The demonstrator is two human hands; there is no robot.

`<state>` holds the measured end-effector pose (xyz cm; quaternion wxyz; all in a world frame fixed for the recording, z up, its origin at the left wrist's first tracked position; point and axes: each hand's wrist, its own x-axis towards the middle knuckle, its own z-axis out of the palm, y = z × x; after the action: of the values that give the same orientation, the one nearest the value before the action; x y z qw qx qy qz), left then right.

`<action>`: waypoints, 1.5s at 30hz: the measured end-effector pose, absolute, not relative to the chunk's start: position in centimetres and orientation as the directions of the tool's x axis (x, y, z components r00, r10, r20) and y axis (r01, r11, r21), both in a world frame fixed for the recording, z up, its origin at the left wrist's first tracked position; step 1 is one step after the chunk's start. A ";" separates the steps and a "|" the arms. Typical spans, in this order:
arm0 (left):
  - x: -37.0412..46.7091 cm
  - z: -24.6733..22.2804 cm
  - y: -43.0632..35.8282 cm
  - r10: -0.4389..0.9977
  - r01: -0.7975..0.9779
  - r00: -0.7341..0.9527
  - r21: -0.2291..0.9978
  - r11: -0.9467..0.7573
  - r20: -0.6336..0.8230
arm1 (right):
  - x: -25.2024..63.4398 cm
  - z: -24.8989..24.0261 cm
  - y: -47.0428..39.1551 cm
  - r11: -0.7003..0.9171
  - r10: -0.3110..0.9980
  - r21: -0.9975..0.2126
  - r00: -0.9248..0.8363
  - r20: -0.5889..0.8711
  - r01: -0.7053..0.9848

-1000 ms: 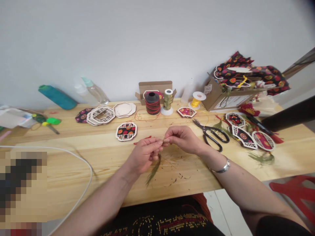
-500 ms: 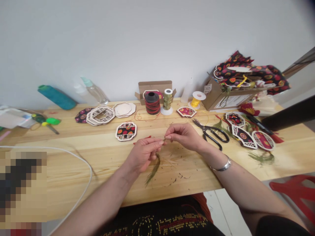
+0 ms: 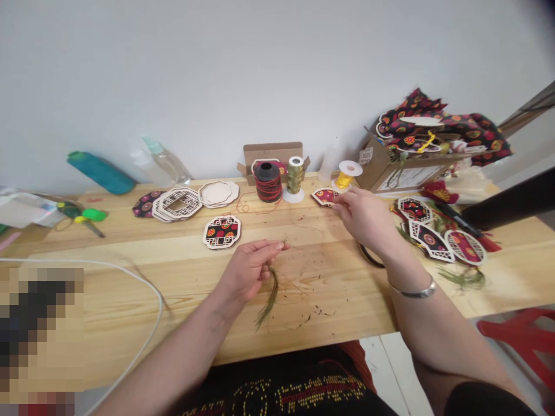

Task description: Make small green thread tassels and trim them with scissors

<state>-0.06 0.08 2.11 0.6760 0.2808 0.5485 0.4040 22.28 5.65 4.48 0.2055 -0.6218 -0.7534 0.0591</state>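
My left hand (image 3: 249,268) pinches a green thread tassel (image 3: 272,294) between thumb and fingers. The tassel's strands hang below the hand, and a thin loose end shows at the fingertips. Further right and back, my right hand (image 3: 366,219) has its bent fingertips on the right end of a fan-shaped ornament (image 3: 323,196) with a pale wooden frame and red patterned cloth. The ornament rests on the table. Beneath my right hand, black-handled scissors (image 3: 372,257) are mostly hidden. An octagonal ornament (image 3: 222,232) lies to the left of both hands.
Behind the hands stand a red-and-black thread spool (image 3: 267,188), a gold thread spool (image 3: 295,179) and a yellow spool (image 3: 346,180). A cardboard box (image 3: 416,173) with patterned cloth is at the back right. Finished ornaments (image 3: 429,240) lie right; wooden frames (image 3: 177,203) lie left.
My right hand has left the tassel and moved right and away from me to the fan-shaped ornament, covering the scissors. My left hand keeps the tassel in nearly the same place.
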 end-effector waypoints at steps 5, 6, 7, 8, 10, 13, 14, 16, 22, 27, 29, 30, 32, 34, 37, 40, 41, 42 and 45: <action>-0.3 1.9 0.3 0.864 -0.254 0.029 0.833 0.492 -0.502 | 24.6 5.2 4.5 0.098 0.984 0.209 -0.063 -0.165 0.973; -0.3 1.8 0.4 0.866 -0.259 0.021 0.833 0.488 -0.500 | 25.0 5.3 4.5 0.101 0.980 0.222 -0.059 -0.191 0.970; -0.3 1.8 0.4 0.866 -0.265 0.016 0.833 0.486 -0.500 | 25.3 5.3 4.4 0.099 0.977 0.226 -0.051 -0.209 0.969; -0.4 1.7 0.5 0.865 -0.272 0.014 0.831 0.486 -0.502 | 25.6 5.4 4.5 0.095 0.973 0.226 -0.042 -0.227 0.969; -0.4 1.6 0.5 0.862 -0.281 0.015 0.825 0.490 -0.507 | 26.1 5.6 4.6 0.091 0.965 0.223 -0.030 -0.261 0.971; -0.4 1.6 0.6 0.861 -0.288 0.016 0.823 0.491 -0.508 | 26.2 5.9 4.7 0.096 0.949 0.210 -0.026 -0.314 0.973; -0.4 1.6 0.6 0.862 -0.288 0.014 0.823 0.489 -0.507 | 26.1 6.0 4.6 0.095 0.944 0.206 -0.023 -0.329 0.974; -0.4 1.7 0.5 0.865 -0.292 0.012 0.825 0.483 -0.502 | 26.0 6.0 4.2 0.088 0.935 0.200 -0.012 -0.356 0.976; -0.4 2.0 0.4 0.867 -0.308 0.026 0.821 0.480 -0.497 | 26.4 4.4 2.6 0.063 0.965 0.184 -0.013 -0.263 0.981; -0.3 1.9 0.3 0.868 -0.304 0.044 0.821 0.483 -0.494 | 27.5 3.1 1.7 0.045 0.987 0.154 -0.019 -0.160 0.987; -0.3 1.9 0.3 0.869 -0.309 0.038 0.821 0.480 -0.494 | 28.1 2.9 1.2 0.031 0.990 0.114 -0.015 -0.140 0.993; -0.3 1.9 0.3 0.870 -0.313 0.033 0.821 0.477 -0.493 | 28.4 3.0 0.9 0.026 0.992 0.091 -0.014 -0.125 0.995; -0.3 2.0 0.3 0.871 -0.321 0.030 0.821 0.472 -0.490 | 28.8 3.4 0.3 0.025 0.997 0.037 -0.022 -0.078 0.999; -0.2 2.1 0.3 0.871 -0.319 0.029 0.822 0.472 -0.490 | 28.7 4.2 -0.1 0.063 0.998 -0.054 -0.064 -0.013 0.997; -0.1 2.3 0.2 0.866 -0.308 0.025 0.820 0.482 -0.499 | 27.5 5.6 0.1 0.164 0.987 -0.319 -0.153 0.059 0.934; -0.1 2.3 0.3 0.867 -0.307 0.022 0.822 0.479 -0.497 | 25.4 6.8 1.3 0.209 0.956 -0.690 -0.294 -0.006 0.693; -0.1 2.2 0.3 0.871 -0.307 0.018 0.826 0.473 -0.491 | 24.6 7.1 1.8 0.208 0.931 -0.778 -0.363 -0.029 0.593; -0.2 2.1 0.3 0.875 -0.306 0.015 0.831 0.465 -0.484 | 23.9 7.4 2.2 0.214 0.899 -0.831 -0.437 -0.039 0.513; -0.3 1.9 0.5 0.884 -0.303 -0.006 0.844 0.443 -0.467 | 22.2 7.7 3.2 0.299 0.764 -0.848 -0.642 -0.061 0.437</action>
<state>-0.31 0.46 1.85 0.6523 0.2671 0.5442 0.4550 22.23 3.21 7.73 0.1810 -0.3823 -0.7853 0.4520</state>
